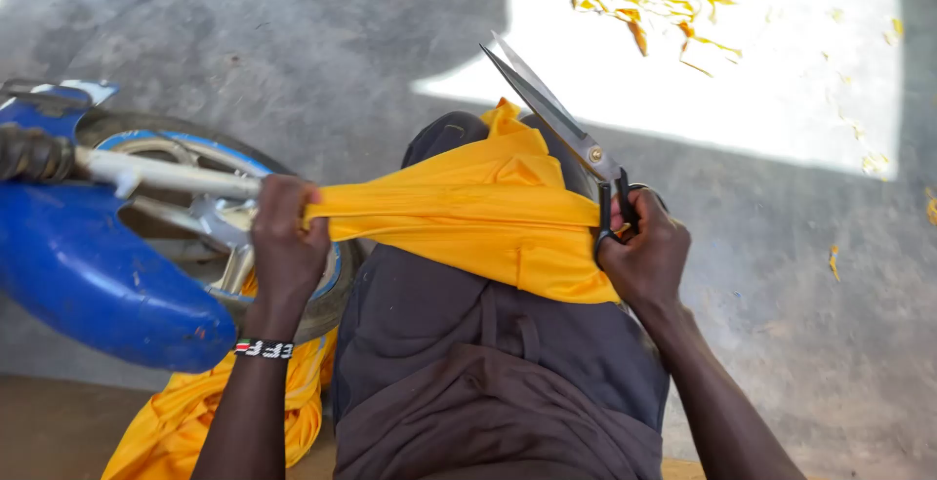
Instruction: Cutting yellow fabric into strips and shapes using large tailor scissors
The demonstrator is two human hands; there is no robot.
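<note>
The yellow cloth [478, 217] is pulled taut across the person's raised knee, its long axis running left to right between both fists. It is smooth and bright, bunched into folds where it is gripped, with more of it hanging down by the left forearm. The left hand [285, 236] has its fingers curled tight around one end. The right hand [644, 251] pinches the other end while holding scissors [561, 119], whose blades point up and to the left, slightly parted. A blue motorbike wheel [146, 236] stands just beside the left hand.
</note>
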